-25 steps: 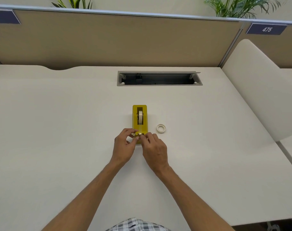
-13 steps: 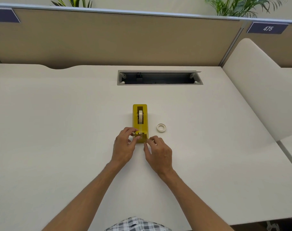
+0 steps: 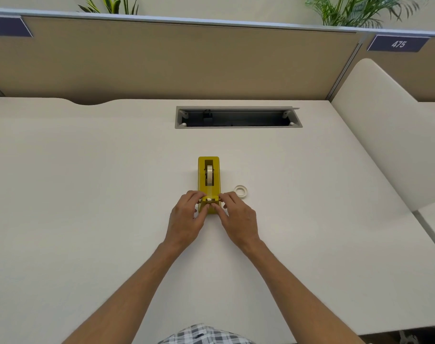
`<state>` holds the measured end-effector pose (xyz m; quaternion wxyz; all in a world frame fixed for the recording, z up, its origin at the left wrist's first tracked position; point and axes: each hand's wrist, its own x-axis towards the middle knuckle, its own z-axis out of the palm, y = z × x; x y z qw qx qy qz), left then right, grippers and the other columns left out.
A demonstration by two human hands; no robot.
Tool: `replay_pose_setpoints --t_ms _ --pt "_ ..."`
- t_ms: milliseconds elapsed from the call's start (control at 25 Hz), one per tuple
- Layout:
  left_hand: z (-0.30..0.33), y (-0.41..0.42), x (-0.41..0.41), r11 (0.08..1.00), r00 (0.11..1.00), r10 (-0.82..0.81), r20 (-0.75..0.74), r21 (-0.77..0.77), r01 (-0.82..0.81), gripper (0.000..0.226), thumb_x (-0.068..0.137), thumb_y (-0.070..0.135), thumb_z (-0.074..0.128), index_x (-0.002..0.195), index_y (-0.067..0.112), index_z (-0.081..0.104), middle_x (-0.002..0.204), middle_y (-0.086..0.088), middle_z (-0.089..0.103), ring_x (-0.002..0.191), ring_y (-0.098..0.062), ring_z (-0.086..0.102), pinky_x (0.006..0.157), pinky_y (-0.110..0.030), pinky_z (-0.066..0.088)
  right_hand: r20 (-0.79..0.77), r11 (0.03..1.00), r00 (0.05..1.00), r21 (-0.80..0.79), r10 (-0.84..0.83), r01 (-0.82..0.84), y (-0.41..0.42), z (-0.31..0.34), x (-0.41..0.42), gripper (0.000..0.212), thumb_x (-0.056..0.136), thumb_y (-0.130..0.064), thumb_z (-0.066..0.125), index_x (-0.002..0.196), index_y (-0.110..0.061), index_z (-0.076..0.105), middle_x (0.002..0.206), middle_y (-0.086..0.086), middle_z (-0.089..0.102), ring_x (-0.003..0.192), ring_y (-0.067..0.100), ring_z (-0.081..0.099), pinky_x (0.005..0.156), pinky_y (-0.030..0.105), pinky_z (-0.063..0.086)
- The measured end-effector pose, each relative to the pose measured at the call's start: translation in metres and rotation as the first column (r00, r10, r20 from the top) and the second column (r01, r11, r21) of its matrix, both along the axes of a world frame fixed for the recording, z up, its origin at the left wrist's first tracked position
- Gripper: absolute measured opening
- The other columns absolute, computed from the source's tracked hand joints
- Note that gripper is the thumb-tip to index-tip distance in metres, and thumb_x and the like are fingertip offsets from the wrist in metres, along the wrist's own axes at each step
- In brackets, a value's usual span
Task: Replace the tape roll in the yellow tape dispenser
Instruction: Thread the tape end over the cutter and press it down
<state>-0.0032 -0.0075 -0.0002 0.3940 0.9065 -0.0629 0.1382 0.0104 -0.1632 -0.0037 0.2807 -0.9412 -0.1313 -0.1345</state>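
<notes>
Looking down at my desk (image 3: 87,194), I count one yellow tape dispenser (image 3: 208,180) dead center and two tape rolls: one seated in it (image 3: 209,175), one spare roll (image 3: 241,190) lying flat just right of it. My left hand (image 3: 186,219) and right hand (image 3: 237,219) both pinch the dispenser's near cutter end. It's probably weighty and stiff, so I'd take it by the sides; the rolls look light, tape sticky.
</notes>
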Motion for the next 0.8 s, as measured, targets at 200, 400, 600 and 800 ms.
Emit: replay_pose_setpoints --t_ms 200,400,600,800 --pt "0.0023 0.0003 0.0002 0.999 1.000 0.010 -0.007 -0.035 -0.010 0.031 0.088 0.018 0.067 0.117 0.008 0.064 0.112 -0.006 0.065 0.093 -0.018 0.063 0.071 -0.028 0.059 -0.006 1.000 1.000 0.018 0.021 -0.020 0.0004 0.0028 -0.0012 0.032 0.093 -0.042 0.058 0.112 -0.017 0.063 0.106 -0.004 0.063 0.079 0.012 0.063 0.056 0.026 0.053" --pt "0.0032 -0.0006 -0.0001 0.998 1.000 0.017 -0.004 -0.055 -0.018 0.030 0.087 0.016 0.068 0.116 0.008 0.065 0.110 -0.005 0.066 0.093 -0.017 0.064 0.070 -0.030 0.060 -0.027 0.999 0.999 0.036 0.023 -0.022 -0.0011 0.0064 -0.0014 0.030 0.094 -0.040 0.058 0.113 -0.017 0.064 0.108 -0.005 0.063 0.079 0.013 0.062 0.058 0.028 0.053" --pt "0.0004 0.0006 -0.0040 0.996 1.000 -0.012 -0.015 -0.086 0.010 0.036 0.086 0.012 0.068 0.121 0.008 0.062 0.117 -0.005 0.063 0.100 -0.017 0.062 0.075 -0.030 0.059 -0.092 0.995 0.993 0.078 0.067 -0.060 -0.0026 0.0064 -0.0028 0.037 0.085 -0.032 0.063 0.118 -0.017 0.062 0.115 -0.004 0.059 0.086 0.014 0.064 0.065 0.030 0.056" --pt "0.0006 0.0027 -0.0043 0.998 1.000 0.007 -0.022 -0.059 -0.008 0.036 0.086 0.000 0.064 0.121 0.007 0.062 0.117 -0.008 0.064 0.103 -0.021 0.063 0.079 -0.030 0.059 -0.130 0.996 0.989 0.062 0.075 -0.067 -0.0029 0.0052 -0.0022 0.032 0.090 -0.023 0.065 0.121 -0.015 0.061 0.119 -0.003 0.059 0.086 0.016 0.065 0.070 0.035 0.058"
